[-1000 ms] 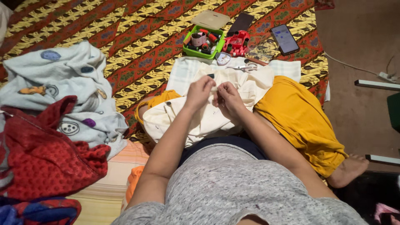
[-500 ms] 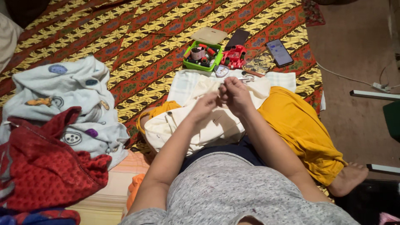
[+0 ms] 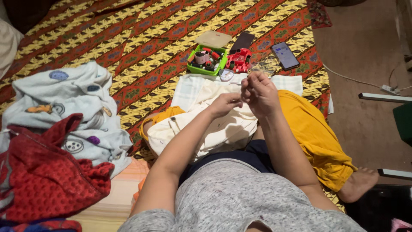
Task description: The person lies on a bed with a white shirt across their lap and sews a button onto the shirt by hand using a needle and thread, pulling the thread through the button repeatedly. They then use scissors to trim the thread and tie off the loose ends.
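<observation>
A cream cloth lies across my lap over a yellow garment. My left hand pinches the cream cloth near its upper edge. My right hand is raised just beside it, fingers closed as if around something thin; a needle or thread is too small to make out. Both hands nearly touch. Just beyond them sits a green box of thread spools with its beige lid off behind it.
A red sewing kit, a dark phone and a lit phone lie on the patterned mat. A pale printed cloth and a red garment are heaped at left. A cable crosses the floor at right.
My right hand has lifted away from the cream cloth and up toward the box, while my left hand has stayed on the cloth. The camera view has shifted slightly.
</observation>
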Available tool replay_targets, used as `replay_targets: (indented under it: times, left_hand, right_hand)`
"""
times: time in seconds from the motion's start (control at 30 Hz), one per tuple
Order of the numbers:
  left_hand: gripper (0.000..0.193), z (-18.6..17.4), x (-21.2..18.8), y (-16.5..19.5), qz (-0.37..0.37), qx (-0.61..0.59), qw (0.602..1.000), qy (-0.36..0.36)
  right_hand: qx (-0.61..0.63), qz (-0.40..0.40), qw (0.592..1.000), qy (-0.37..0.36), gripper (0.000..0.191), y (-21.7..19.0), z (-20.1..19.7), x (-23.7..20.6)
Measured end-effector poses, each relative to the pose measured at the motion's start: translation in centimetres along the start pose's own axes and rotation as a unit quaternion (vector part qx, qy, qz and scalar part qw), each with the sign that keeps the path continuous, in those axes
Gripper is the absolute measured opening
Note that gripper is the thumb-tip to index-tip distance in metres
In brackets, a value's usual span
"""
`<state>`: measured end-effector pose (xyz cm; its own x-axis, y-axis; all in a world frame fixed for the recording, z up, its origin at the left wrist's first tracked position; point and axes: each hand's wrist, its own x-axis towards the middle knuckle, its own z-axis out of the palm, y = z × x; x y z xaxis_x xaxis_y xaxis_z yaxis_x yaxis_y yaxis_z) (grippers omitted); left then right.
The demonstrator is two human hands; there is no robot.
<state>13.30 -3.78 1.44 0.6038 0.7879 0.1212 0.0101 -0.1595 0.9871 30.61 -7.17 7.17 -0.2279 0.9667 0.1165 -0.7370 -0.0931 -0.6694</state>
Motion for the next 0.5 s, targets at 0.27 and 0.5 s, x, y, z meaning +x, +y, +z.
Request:
replay_targets:
  times: [0.27, 0.5]
  left_hand:
    - [0.006, -2.5, -1.6, -2.7, -0.051, -0.14, 0.989, -0.016]
    - [0.003, -2.3, 1.6, -0.9, 0.2, 0.215, 0.955, 0.041]
  right_hand:
    - [-0.021, -0.108, 0.991, 0.072, 0.008, -4.1, -2.8, 0.5]
    - [-0.031, -0.095, 0.994, 0.046, 0.008, -3.3, -0.9, 2.0]
